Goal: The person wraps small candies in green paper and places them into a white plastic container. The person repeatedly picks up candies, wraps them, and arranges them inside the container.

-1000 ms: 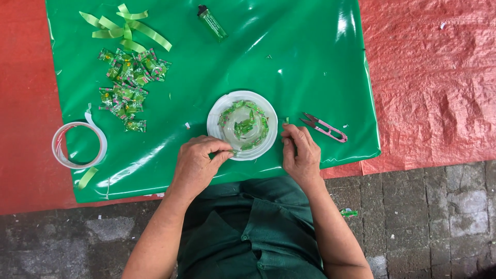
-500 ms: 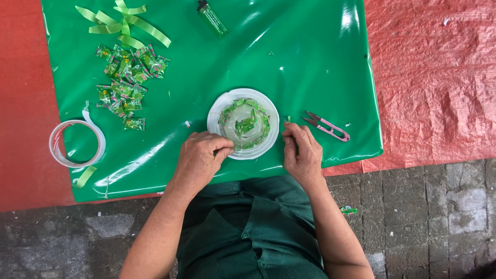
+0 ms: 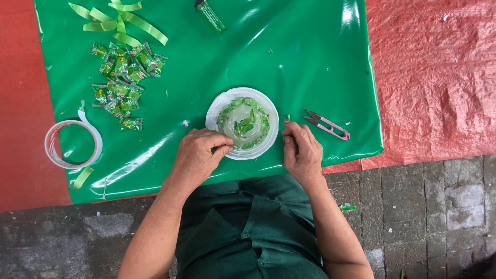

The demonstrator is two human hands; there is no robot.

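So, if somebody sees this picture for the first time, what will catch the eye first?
Probably the bright green plastic sheet spread over a red tarp, and in its middle a clear round lid ringed with green wrapped candies. The left hand pinches at the lid's near edge while the right hand rests beside it. A pile of loose candies lies at far left, and pink thread snips lie to the right.

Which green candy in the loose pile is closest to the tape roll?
The wrapped candy at the pile's bottom edge, lying alone just below the heap, sits nearest the clear tape roll; the others lie further up.
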